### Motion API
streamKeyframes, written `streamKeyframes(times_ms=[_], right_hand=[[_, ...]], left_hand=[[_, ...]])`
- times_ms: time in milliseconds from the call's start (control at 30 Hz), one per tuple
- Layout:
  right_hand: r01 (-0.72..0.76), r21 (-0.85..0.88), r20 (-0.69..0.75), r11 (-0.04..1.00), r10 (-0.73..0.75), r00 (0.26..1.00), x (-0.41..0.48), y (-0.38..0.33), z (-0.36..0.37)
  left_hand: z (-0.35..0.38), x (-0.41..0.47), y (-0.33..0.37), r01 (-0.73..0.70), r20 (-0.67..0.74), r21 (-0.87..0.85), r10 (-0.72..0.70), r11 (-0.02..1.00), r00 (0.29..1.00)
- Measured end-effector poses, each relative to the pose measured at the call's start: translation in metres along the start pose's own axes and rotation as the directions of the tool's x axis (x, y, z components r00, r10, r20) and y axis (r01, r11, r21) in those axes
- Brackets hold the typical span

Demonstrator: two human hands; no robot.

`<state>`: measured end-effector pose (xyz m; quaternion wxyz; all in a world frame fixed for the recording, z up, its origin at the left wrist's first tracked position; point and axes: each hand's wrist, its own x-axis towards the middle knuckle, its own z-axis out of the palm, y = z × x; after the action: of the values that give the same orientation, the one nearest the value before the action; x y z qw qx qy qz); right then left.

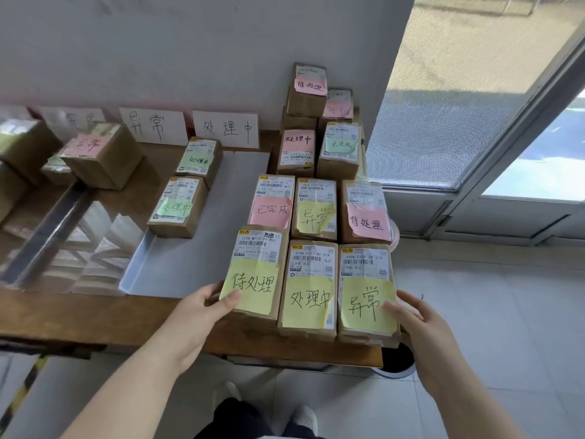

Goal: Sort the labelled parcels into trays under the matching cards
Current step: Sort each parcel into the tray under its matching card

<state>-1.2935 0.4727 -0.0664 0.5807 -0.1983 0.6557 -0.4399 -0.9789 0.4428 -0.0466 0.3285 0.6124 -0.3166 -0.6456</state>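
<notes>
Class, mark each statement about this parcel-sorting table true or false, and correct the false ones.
1. The left hand grips the brown cardboard parcel with the yellow 待处理 note. True.
2. The grey tray under the white 处理中 card holds three parcels. False: two, both green-noted.
3. The right hand holds the brown parcel with the yellow 异常 note. True.
4. The front-row middle parcel bears a pink note. False: its note is yellow.

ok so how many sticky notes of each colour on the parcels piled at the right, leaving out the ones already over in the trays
pink notes: 5
yellow notes: 4
green note: 1
total: 10
</notes>
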Motion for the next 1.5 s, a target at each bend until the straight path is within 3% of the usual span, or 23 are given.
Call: streamKeyframes(times_ms=[533, 833, 1167, 1500], right_hand=[[0.02, 0.066, 0.016, 0.998, -0.021, 1.0, -0.007, -0.006, -0.003], [0.109, 0.078, 0.017, 0.991, -0.111, 0.994, -0.017, -0.02, -0.003], [0.209, 0.206, 0.049, 0.956, -0.223, 0.974, -0.034, -0.038, 0.015], [0.34, 0.195, 0.076, 0.92, -0.359, 0.93, -0.043, -0.046, 0.042]], left_hand=[[-0.001, -0.014, 0.018, -0.056, 0.071, -0.071, 0.061, 0.996, 0.996], [0.012, -0.027, 0.038, -0.105, 0.058, -0.117, 0.112, 0.988, 0.992], [0.051, -0.041, 0.041, -0.19, 0.004, -0.039, 0.19, 0.981, 0.982], [0.057, -0.052, 0.048, -0.252, -0.001, 0.05, 0.253, 0.966, 0.968]])
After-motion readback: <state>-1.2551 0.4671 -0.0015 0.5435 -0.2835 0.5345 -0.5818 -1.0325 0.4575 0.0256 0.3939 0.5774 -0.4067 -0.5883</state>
